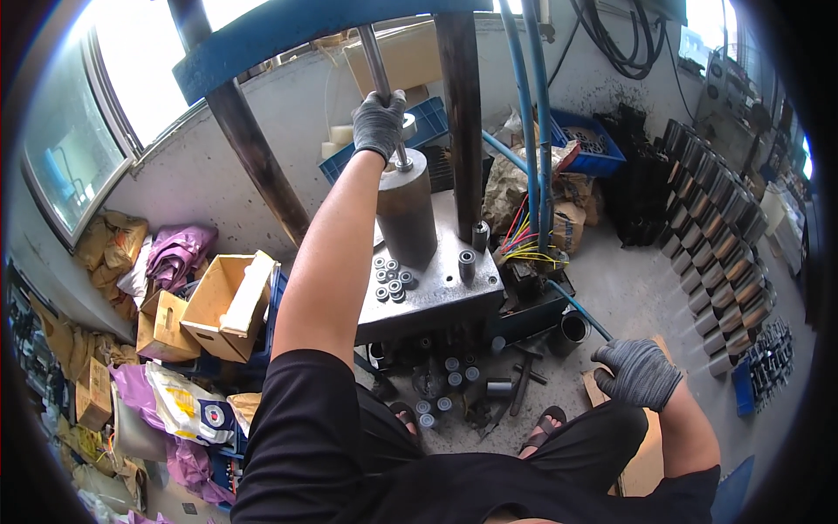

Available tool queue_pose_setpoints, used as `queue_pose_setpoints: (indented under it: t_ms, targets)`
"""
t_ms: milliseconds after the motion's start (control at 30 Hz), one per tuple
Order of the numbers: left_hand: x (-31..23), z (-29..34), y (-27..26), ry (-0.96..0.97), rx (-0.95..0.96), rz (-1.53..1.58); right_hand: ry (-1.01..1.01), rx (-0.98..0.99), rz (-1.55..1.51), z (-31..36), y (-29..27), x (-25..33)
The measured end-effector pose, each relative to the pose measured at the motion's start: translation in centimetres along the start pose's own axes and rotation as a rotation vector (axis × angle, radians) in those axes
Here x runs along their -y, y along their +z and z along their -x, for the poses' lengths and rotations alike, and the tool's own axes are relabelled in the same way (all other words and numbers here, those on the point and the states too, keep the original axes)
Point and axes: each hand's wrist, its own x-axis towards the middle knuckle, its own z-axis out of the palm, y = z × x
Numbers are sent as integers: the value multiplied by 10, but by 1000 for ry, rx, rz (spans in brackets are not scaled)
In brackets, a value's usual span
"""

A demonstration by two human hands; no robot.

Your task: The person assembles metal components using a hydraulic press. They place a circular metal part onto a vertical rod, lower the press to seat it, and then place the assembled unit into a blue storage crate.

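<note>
My left hand [380,127], in a grey knit glove, reaches up and is closed around an upright metal rod [374,61]. Below the hand, the rod's lower end meets a small ring on top of a thick steel cylinder [407,210]. That cylinder stands on the metal bed [449,301] of a press. Several small round metal parts with center holes [397,284] lie beside its base, and a short dark sleeve [467,265] stands to the right. My right hand [642,373], also gloved, is curled at the end of a blue lever [580,310]; its grip is partly hidden.
Steel posts [458,113] and a blue crossbeam [323,39] frame the press. Cardboard boxes [229,306] and bags crowd the left. Stacked metal cylinders [716,262] line the right. Metal parts [454,378] and a T-shaped tool [524,382] lie on the floor near my feet.
</note>
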Motion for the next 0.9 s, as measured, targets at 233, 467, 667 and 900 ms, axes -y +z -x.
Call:
queue_pose_setpoints:
  t_ms: [233, 467, 667, 900]
  targets:
    - [3, 0, -3, -4, 1, 27, 35, 298, 69, 1, 2, 4]
    - [12, -5, 0, 76, -35, -59, 30, 68, 14, -7, -10, 4]
    - [4, -1, 1, 33, -5, -35, -228, -948, 82, -101, -69, -19]
    - [-3, 3, -2, -17, 15, -5, -166, -959, 6, -154, -93, -36]
